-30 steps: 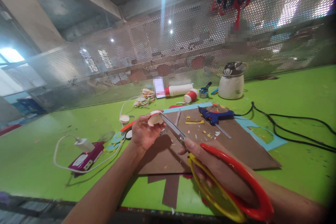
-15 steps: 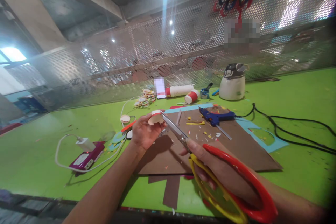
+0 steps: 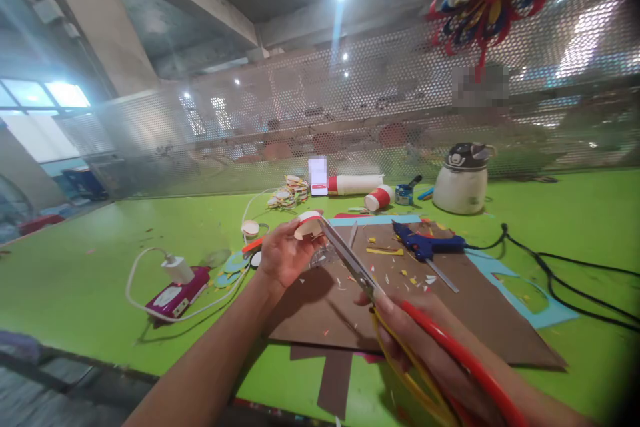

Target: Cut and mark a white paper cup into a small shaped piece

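Note:
My left hand (image 3: 283, 255) pinches a small round paper-cup piece (image 3: 308, 225), white with a red rim, above the brown cardboard sheet (image 3: 400, 300). My right hand (image 3: 430, 353) grips large scissors (image 3: 360, 273) by their red and yellow handle loops. The steel blades point up and left, and their tips meet the cup piece. Small paper scraps lie on the cardboard under the blades.
A blue glue gun (image 3: 425, 245) with a black cable (image 3: 560, 267) lies on the cardboard. A power bank with a white charger (image 3: 173, 290) sits at left. At the back stand a white kettle (image 3: 463, 180), red-and-white cups (image 3: 377, 199) and stacked paper discs (image 3: 287, 190). A perforated metal fence backs the green table (image 3: 90, 260).
The camera has tilted up and shifted, so everything sits lower and further right in the picture. The scissor handles look closer together. Both hands keep their grip on the same things.

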### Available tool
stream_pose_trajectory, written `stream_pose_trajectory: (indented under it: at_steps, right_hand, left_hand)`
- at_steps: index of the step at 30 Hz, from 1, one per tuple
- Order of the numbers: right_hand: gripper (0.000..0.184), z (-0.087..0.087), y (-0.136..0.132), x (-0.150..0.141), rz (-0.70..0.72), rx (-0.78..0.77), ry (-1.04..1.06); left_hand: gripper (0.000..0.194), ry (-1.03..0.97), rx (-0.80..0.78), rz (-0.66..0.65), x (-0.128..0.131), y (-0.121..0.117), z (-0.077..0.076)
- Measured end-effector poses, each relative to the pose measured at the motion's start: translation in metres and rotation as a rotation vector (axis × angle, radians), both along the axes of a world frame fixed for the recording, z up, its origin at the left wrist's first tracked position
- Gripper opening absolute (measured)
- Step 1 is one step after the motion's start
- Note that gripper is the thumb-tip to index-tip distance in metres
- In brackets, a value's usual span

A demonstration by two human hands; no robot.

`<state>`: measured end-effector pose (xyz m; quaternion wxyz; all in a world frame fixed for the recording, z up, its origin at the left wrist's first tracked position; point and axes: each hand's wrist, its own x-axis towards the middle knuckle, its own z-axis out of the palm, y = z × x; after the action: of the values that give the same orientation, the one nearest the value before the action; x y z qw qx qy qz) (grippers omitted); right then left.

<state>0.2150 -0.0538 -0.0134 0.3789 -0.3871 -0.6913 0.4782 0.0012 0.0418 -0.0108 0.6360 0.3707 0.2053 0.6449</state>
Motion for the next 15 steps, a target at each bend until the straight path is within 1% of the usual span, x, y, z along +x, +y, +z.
stream_pose_trajectory:
  at_steps: [3,5,9,13,15]
  right_hand:
    - [0.047,-0.005,0.004,-0.001,-0.013,0.09,-0.122]
    - [0.044,-0.008,0.005,-0.002,-0.056,0.125,-0.181]
    - [0.046,-0.013,0.005,-0.001,-0.116,0.211,-0.26]
    - [0.042,-0.016,0.007,0.001,-0.086,0.256,-0.339]
    - [0.039,-0.017,0.007,0.001,-0.096,0.287,-0.351]
  left_hand:
    - [0.024,0.004,0.012,-0.004,0.0,-0.001,-0.002]
    - [0.025,0.019,0.025,-0.012,0.0,-0.002,-0.003]
    - [0.027,0.058,0.057,-0.003,0.001,-0.003,-0.003]
    - [0.033,0.077,0.079,0.004,0.001,-0.003,-0.003]
    - [0.034,0.084,0.092,-0.001,0.001,-0.003,-0.003]
